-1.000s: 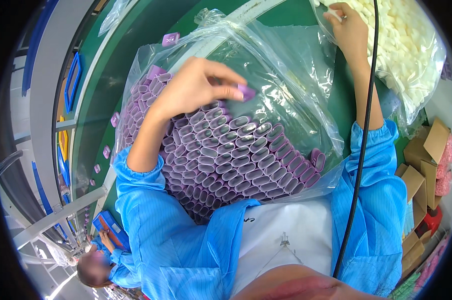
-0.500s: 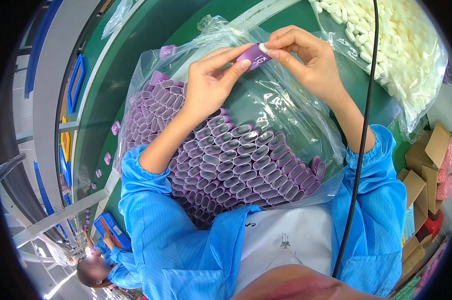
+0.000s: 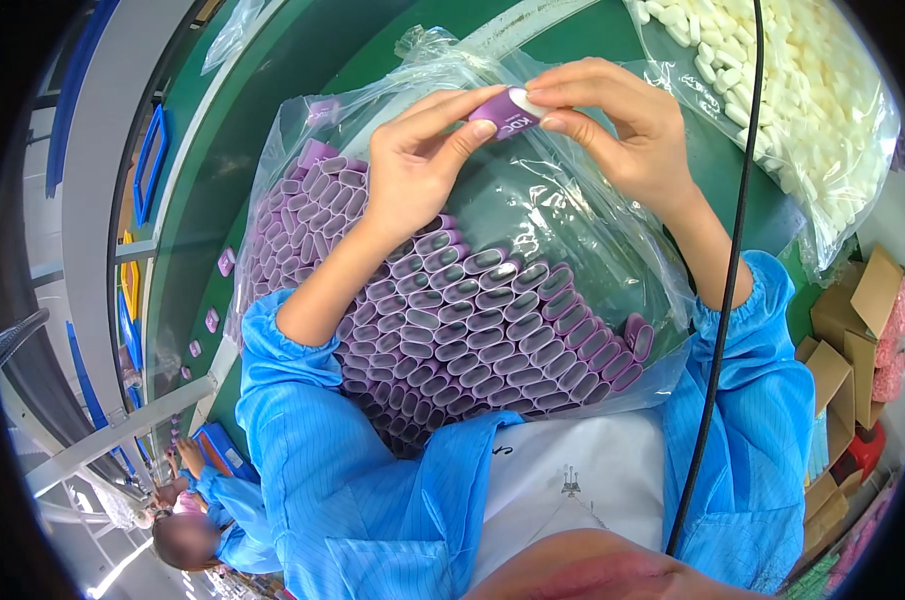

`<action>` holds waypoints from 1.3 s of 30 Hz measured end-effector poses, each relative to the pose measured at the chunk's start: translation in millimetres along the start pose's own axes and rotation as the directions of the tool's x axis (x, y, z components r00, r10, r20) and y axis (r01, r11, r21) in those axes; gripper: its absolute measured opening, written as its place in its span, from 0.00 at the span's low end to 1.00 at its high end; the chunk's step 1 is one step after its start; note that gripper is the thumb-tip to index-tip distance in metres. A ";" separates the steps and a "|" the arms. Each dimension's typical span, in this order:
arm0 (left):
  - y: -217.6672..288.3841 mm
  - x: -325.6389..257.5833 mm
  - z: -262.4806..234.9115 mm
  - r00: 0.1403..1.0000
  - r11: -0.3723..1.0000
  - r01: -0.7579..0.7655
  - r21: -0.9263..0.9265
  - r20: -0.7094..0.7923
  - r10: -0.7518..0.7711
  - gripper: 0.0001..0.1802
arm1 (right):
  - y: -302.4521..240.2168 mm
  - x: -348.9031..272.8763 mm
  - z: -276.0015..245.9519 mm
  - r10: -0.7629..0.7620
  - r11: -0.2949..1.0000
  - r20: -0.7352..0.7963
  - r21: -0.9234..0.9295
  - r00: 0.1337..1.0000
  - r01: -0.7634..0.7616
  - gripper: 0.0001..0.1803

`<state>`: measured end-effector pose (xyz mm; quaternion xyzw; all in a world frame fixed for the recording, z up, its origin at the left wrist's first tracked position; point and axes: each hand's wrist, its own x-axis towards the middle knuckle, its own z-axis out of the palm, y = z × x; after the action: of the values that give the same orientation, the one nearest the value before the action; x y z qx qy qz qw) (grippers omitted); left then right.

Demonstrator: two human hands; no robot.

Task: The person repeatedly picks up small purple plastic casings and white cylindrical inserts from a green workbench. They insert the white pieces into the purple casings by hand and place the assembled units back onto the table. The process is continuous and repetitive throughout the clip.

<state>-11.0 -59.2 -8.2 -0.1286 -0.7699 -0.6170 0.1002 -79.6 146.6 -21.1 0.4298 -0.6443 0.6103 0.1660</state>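
My left hand (image 3: 418, 165) is closed on a purple oval sleeve (image 3: 500, 116) with white lettering, pinched between thumb and fingers. At its right end, the thumb and forefinger of my right hand (image 3: 628, 130) grip a white rounded plastic piece (image 3: 526, 102), which sits at the sleeve's opening. How deep it goes in is hidden by the fingertips. Beneath my forearms lies a clear plastic bag (image 3: 613, 240) with many purple sleeves (image 3: 473, 325) packed side by side, their hollow oval ends facing up.
At the upper right, another clear bag holds white plastic pieces (image 3: 733, 65). A black cable (image 3: 738, 230) hangs past my right arm. Purple pieces (image 3: 227, 262) lie along the green belt (image 3: 203, 300) at left. Cardboard boxes (image 3: 853, 320) stand at right; a co-worker (image 3: 233, 520) sits lower left.
The white piece now sits squarely at the sleeve's end, with my right fingers wrapped closer over it. Purple pieces on the belt have shifted slightly toward me. The co-worker's hands have moved up.
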 end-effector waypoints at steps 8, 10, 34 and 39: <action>0.6 1.2 -2.9 0.991 0.991 0.087 -0.102 0.108 -0.076 0.16 | -6.2 -2.0 -5.1 -0.104 0.985 0.061 -0.130 0.993 0.111 0.08; -1.5 0.0 -2.1 0.986 0.973 0.144 -0.181 0.106 -0.126 0.16 | -6.8 -2.1 -2.9 -0.100 0.988 0.042 -0.114 0.994 0.104 0.07; -8.1 -3.3 -3.8 0.964 0.933 0.262 -0.248 0.123 -0.238 0.16 | -14.4 -2.3 -3.4 -0.159 0.969 0.136 -0.169 0.978 0.181 0.07; -1.0 0.8 -2.1 0.982 0.973 0.165 -0.164 0.117 -0.147 0.16 | -8.8 -3.4 -3.6 -0.157 0.975 0.099 -0.143 0.983 0.170 0.10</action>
<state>-12.1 -61.4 -8.4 -0.1079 -0.7252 -0.6800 -0.0003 -72.1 152.2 -17.2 0.4939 -0.6577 0.5248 0.2193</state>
